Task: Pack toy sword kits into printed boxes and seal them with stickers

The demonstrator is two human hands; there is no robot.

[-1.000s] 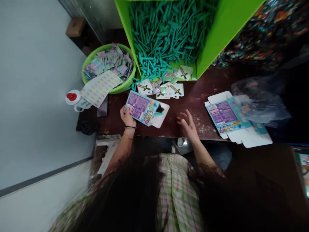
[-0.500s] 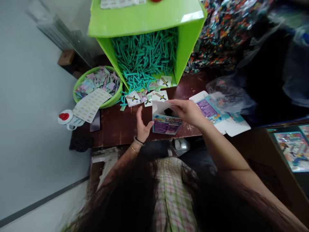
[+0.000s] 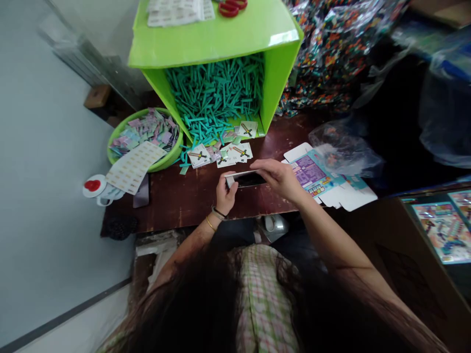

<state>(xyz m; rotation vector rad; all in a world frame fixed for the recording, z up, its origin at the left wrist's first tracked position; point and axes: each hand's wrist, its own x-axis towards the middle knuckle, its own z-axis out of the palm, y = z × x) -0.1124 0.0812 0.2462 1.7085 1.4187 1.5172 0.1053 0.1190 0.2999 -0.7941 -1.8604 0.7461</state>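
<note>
Between my hands, above the front of the dark red table (image 3: 176, 201), is a small printed cardboard box (image 3: 241, 175), its dark open end facing up toward me. My left hand (image 3: 225, 192) grips the box's left end between thumb and fingers. At its right end, my right hand (image 3: 277, 177) holds the upper edge with fingers pressed together. Just behind the box lie white cards printed with pixel swords (image 3: 241, 153). Flattened printed boxes (image 3: 309, 171) lie right of my right hand, partly under a clear plastic bag (image 3: 342, 152).
A green bin (image 3: 283, 73) full of teal plastic sticks (image 3: 217, 98) stands at the back, with red scissors (image 3: 228, 8) on top. To its left are a green basket of small packets (image 3: 147, 130), a sticker sheet (image 3: 134, 166) and a lidded cup (image 3: 105, 196). A carton (image 3: 405, 255) stands at right.
My left hand has closed on the box's left end; it was apart from it before. The box has tipped so that its opening faces me and its printed front is hidden.
</note>
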